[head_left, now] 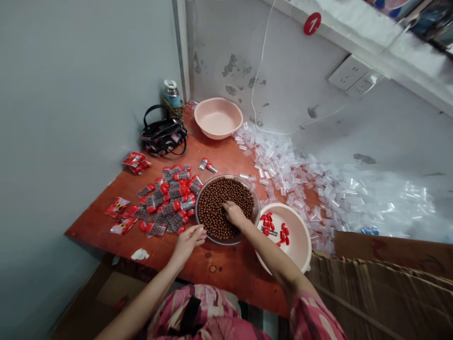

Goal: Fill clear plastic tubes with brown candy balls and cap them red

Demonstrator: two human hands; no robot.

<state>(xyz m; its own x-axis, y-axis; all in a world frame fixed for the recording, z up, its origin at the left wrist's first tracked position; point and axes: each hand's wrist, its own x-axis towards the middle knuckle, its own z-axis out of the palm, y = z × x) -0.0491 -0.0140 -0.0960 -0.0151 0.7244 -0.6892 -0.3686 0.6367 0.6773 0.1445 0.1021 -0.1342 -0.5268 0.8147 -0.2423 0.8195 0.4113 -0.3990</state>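
Observation:
A round bowl [257, 198] full of shiny brown balls [221, 196] stands on the red-brown table. My right hand [234, 213] reaches into it, fingers curled down among the balls; what they grip, if anything, is hidden. By the bowl's near left rim is my left hand [191, 241], thumb and fingers drawn together; anything between them is too small to make out. Left of the bowl lies a pile of clear containers with red caps [171, 193], filled with dark balls. A pale basin [299, 236] on the right holds loose red caps [284, 233] and a small dark-labelled strip.
Many clear empty tubes [283, 165] spread along the wall. A pink basin [219, 115], a black handbag [164, 134] and a bottle [172, 94] stand at the back. Red packets [123, 223] lie at left. Cardboard [382, 283] borders the right side.

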